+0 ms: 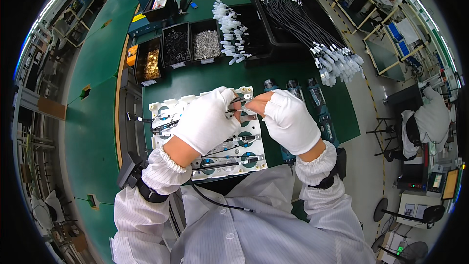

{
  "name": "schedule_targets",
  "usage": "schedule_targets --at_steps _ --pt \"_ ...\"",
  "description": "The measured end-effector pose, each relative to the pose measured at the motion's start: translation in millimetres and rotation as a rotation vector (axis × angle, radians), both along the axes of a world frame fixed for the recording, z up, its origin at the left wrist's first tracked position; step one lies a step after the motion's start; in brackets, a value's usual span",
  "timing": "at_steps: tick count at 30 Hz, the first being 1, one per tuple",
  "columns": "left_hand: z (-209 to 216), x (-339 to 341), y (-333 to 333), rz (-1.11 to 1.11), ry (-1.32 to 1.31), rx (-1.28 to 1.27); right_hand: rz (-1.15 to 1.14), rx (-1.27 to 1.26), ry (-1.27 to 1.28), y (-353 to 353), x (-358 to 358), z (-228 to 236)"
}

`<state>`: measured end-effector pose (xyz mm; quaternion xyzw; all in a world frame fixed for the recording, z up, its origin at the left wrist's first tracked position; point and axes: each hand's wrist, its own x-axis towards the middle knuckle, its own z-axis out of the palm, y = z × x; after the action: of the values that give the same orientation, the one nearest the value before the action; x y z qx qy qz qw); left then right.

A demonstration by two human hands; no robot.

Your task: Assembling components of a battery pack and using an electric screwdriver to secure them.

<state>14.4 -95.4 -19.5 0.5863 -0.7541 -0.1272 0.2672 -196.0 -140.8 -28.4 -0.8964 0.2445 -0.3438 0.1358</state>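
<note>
support: green bench (210,77) | landmark: white frame (234,152), lying flat on it | beyond frame, left to right: black bin of brass-coloured parts (140,67), black bin of black parts (174,63), black bin of silver parts (191,49) | beyond frame, farther right: large black tray (288,47) | right of frame: teal-and-black power tools (318,100)

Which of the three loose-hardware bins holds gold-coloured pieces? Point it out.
The leftmost bin, beside the orange box; the middle bin holds black pieces, the right bin silver ones.
</note>
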Motion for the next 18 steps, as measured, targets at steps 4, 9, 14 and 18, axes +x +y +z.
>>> schedule_targets --at_steps 4,9,14,18 --pt "2 1 0 0.003 -0.001 0.005 -0.010 -0.016 0.014 1 -1 5" --pt "-1 0 0 0.039 0.054 -0.029 -0.072 0.079 0.031 8 4 4" --pt "0 -2 1 0.091 0.050 -0.020 -0.086 0.365 -0.172 12 19 -7" --pt "3 2 0 0.062 -0.005 0.014 -0.104 0.431 -0.228 12 20 -10"
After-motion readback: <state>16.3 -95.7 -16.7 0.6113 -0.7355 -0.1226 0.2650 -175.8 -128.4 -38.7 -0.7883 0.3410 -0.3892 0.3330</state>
